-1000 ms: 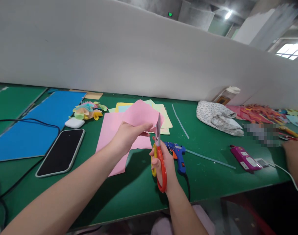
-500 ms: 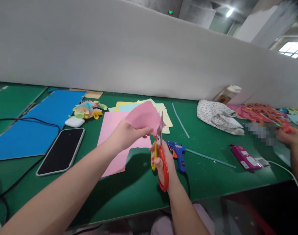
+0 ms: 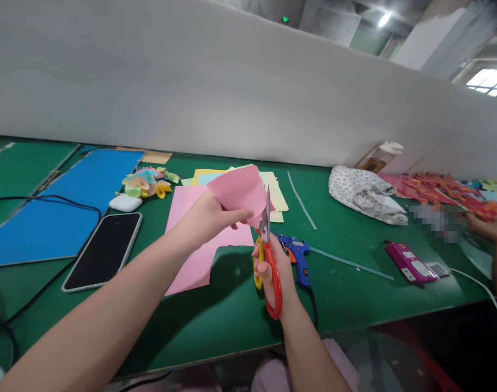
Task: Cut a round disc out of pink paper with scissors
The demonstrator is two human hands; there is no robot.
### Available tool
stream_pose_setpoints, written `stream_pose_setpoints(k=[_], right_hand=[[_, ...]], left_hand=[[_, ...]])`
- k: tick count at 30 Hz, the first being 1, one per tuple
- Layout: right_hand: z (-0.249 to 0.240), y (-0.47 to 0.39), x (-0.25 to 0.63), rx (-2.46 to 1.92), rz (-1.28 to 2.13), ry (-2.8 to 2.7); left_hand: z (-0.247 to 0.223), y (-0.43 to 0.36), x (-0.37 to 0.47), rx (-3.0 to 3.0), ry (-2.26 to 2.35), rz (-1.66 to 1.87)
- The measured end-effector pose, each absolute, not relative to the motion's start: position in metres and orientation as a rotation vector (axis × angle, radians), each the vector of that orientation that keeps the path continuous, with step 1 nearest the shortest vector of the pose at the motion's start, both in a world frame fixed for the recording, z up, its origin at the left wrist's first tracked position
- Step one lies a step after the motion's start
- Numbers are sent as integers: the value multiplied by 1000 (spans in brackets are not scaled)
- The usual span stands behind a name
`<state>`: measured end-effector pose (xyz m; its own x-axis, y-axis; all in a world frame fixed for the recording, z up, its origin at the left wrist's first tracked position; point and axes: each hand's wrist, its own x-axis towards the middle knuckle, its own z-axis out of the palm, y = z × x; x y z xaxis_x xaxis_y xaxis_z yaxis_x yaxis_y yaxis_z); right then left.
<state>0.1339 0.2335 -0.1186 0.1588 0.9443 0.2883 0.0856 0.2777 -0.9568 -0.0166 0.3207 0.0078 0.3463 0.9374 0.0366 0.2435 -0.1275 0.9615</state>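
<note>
The left hand grips one loose pink piece of paper raised over the desk, while the right hand is wrapped round the handles of one pair of scissors, its blades upright at the piece's right edge. One larger pink sheet lies beneath, overlapping several pale sheets too stacked to count. Around them are one blue glue gun, two translucent sticks, one phone, one white case and one purple device.
</note>
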Motion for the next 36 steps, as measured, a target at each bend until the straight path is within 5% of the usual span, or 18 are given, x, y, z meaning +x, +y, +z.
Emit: stream_pose_setpoints(k=[36], right_hand=[[-99,229,139,-1181,850,-1293]], left_hand=[[9,327,-21,1680,1059,734]])
